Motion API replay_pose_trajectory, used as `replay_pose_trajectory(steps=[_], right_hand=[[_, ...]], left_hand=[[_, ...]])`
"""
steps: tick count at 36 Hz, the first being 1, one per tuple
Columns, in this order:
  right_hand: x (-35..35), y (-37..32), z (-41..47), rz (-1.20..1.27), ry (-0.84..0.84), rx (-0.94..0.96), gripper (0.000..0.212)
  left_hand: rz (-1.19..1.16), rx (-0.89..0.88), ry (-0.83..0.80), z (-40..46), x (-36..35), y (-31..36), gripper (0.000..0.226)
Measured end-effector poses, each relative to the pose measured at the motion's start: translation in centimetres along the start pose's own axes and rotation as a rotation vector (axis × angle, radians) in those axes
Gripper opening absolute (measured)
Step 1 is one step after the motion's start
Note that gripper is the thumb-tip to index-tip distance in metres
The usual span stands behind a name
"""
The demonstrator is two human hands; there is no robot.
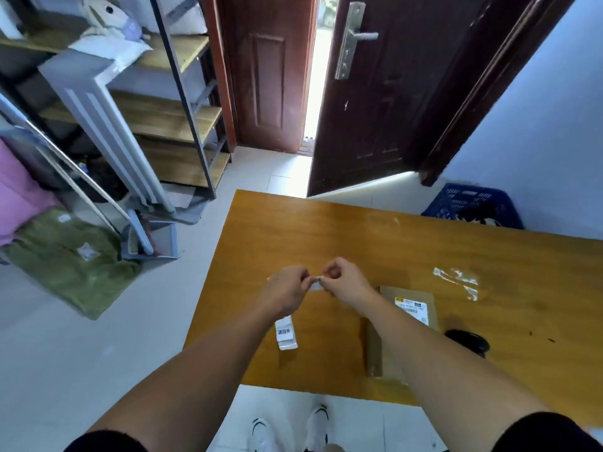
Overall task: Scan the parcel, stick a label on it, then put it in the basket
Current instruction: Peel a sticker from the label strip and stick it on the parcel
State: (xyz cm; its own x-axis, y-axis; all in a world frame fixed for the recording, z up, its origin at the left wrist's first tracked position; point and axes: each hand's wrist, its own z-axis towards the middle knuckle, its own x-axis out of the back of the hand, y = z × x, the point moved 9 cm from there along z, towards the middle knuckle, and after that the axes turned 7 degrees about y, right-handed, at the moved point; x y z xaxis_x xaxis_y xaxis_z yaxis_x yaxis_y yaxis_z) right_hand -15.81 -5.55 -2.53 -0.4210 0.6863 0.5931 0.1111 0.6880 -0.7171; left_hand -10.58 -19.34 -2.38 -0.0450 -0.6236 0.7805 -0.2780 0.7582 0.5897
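Small white printed label (316, 282): pinched between closed fingertips of left hand (287, 288) and right hand (346, 282), above orange wooden table (326, 233). Brown cardboard parcel (408, 308): laid flat on table, under right forearm. Blue plastic basket (470, 203): beyond table's far edge.

brown cardboard parcel (404, 324) lying flat on the near right part of the wooden table, printed white shipping sticker facing up on its far end, partly hidden behind a forearm. small white label (316, 283) with black characters held up above the table, left of the parcel, not touching it. strip of white labels (286, 332) hanging down nearer, same black print. blue plastic basket (473, 205) on the floor beyond the table's far right edge, dark contents inside.
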Motion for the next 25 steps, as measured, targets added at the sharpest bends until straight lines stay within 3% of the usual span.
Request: replay_pose_trajectory(steps=[6,15,25], right_hand=[[5.7,1.6,-1.6,0.088,0.091,-0.026,0.015],[12.3,7.3,-2.9,0.251,0.129,-0.093,0.011],[18.2,13.8,-3.4,0.216,0.147,-0.108,0.007]], left_hand=[[-0.031,-0.091,-0.035,0.6,-1.1,5.7,0.022],[-0.108,-0.032,-0.177,1.3,-5.3,12.1,0.028],[0.044,-0.054,-0.259,0.2,-11.7,19.6,0.034]])
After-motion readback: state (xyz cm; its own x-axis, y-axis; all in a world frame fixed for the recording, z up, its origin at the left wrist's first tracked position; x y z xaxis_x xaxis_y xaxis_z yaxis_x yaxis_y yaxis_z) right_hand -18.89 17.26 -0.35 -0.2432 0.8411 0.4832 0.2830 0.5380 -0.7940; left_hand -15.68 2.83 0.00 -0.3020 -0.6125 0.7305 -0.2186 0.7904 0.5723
